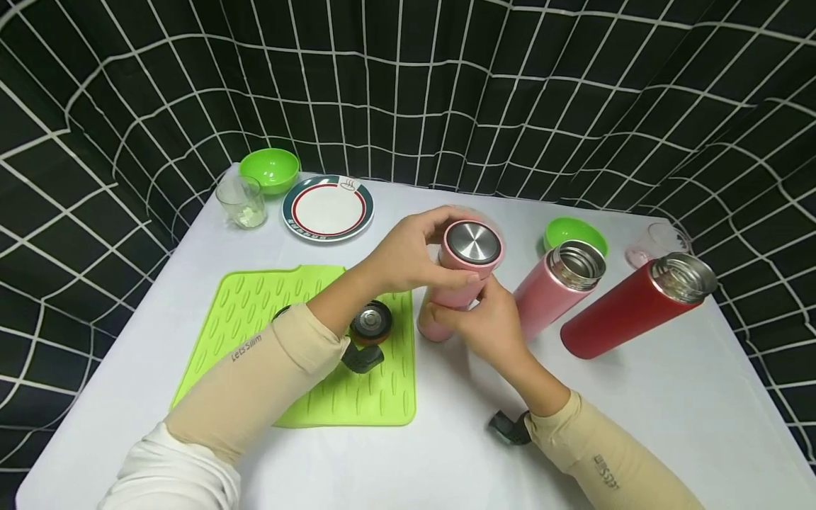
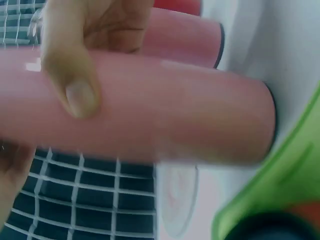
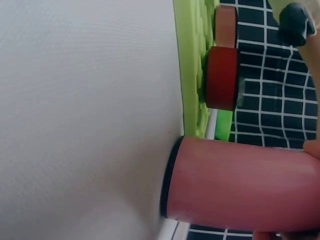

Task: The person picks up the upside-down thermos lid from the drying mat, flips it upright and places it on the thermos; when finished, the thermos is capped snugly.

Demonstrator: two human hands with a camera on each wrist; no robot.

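Both hands hold a pink thermos bottle point(image 1: 473, 265) upright, with a round steel face at its top. My left hand point(image 1: 423, 251) grips it high up, thumb across the front just below the steel face. Lower on the body my right hand point(image 1: 487, 322) wraps it from the right, its thumb point(image 2: 81, 97) lying on the pink side. In the right wrist view the bottle's dark base point(image 3: 172, 177) is right at the white tabletop. Close by on the right stand an uncapped pink thermos point(image 1: 548, 290) and an uncapped red thermos point(image 1: 631, 312).
A green mat point(image 1: 242, 304) lies left, bearing a red cap point(image 3: 221, 78) and a pink cap point(image 3: 226, 26). Farther back are a green bowl point(image 1: 270, 168), a glass point(image 1: 244, 204) and a plate point(image 1: 328, 209). Behind the thermoses sit another green bowl point(image 1: 570, 230) and a glass point(image 1: 659, 244).
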